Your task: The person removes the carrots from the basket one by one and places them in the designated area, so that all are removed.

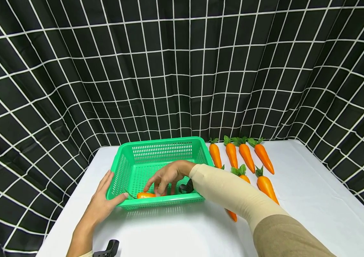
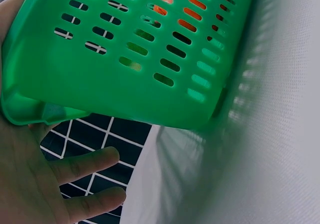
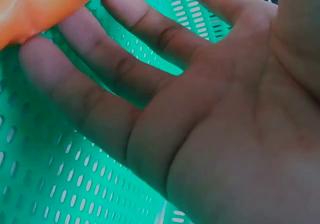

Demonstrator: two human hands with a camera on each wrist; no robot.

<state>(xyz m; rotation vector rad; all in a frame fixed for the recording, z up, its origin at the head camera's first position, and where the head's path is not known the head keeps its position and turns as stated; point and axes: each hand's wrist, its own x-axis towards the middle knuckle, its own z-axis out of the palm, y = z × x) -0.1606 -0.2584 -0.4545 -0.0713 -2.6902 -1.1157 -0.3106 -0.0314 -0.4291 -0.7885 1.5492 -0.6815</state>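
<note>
A green plastic basket [image 1: 169, 142] with slotted walls stands on the white table. My left hand [image 1: 100, 205] holds its near left corner, the thumb over the rim and the fingers along the outside. In the left wrist view, two fingers [image 2: 85, 166] stretch out free below the rim. Inside the basket, along the near wall, lies an orange carrot [image 1: 145, 195], partly hidden by my right hand [image 1: 169, 176]. The right wrist view has this hand's fairly straight fingertips [image 3: 45, 58] against the carrot's underside, with no finger curled round it.
Several carrots with green leaves lie right of the basket, among them one in the back row [image 1: 264, 159] and one nearer [image 1: 266, 189]. My right forearm hides parts of others. A black curtain [image 1: 182, 71] with white grid lines encloses the table [image 1: 313, 200].
</note>
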